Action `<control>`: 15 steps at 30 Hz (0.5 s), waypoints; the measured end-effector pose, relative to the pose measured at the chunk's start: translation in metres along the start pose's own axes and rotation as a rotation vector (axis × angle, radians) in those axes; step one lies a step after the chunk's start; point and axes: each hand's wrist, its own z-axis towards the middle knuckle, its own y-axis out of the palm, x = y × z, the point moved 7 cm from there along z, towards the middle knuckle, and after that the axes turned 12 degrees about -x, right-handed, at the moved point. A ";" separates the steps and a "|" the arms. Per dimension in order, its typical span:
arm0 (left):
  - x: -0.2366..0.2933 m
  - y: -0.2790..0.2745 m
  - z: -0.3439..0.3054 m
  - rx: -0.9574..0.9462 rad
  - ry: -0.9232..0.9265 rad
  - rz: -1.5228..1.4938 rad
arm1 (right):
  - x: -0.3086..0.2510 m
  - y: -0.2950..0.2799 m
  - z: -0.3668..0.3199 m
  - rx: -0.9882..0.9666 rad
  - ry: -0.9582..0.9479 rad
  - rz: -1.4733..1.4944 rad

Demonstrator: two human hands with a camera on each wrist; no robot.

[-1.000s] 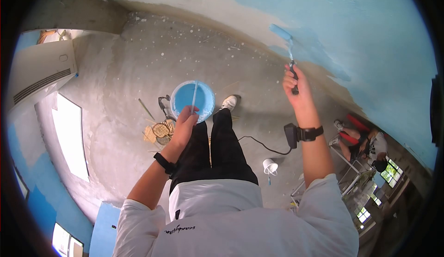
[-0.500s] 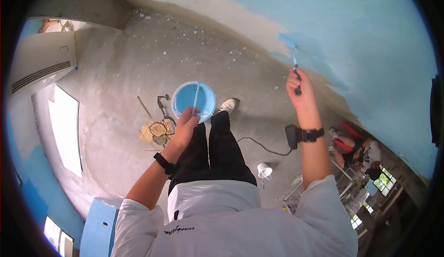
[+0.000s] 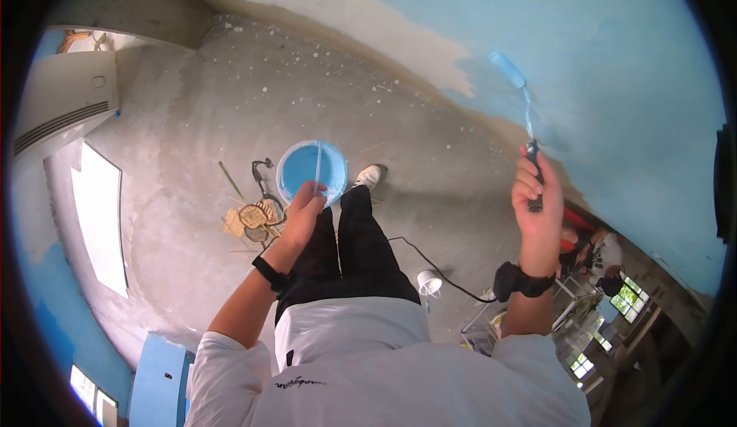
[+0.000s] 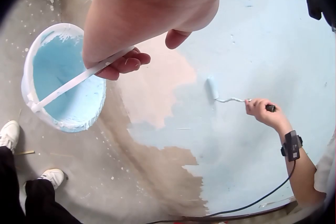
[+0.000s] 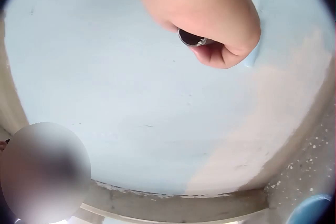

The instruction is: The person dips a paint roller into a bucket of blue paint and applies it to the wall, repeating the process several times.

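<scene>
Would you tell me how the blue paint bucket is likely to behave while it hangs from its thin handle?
The bucket probably feels heavy for its size, since blue paint covers its bottom. Hanging from a thin handle gripped by the left hand, it would likely swing and tilt. Open-topped, it may slop if jerked.

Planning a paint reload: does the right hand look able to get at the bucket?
Probably yes. The bucket hangs open-topped from the left hand in front of the legs, nothing between it and the right hand, which grips the roller at the wall. Only the handle crosses the opening.
</scene>
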 end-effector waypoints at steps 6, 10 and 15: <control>0.005 -0.004 -0.003 0.017 0.010 0.018 | 0.052 -0.031 0.071 0.031 -0.005 -0.133; 0.004 -0.004 -0.002 0.005 0.019 0.051 | 0.074 -0.062 0.124 0.093 0.050 -0.106; 0.005 0.001 0.000 0.001 0.018 0.066 | 0.071 -0.061 0.116 0.069 0.068 -0.041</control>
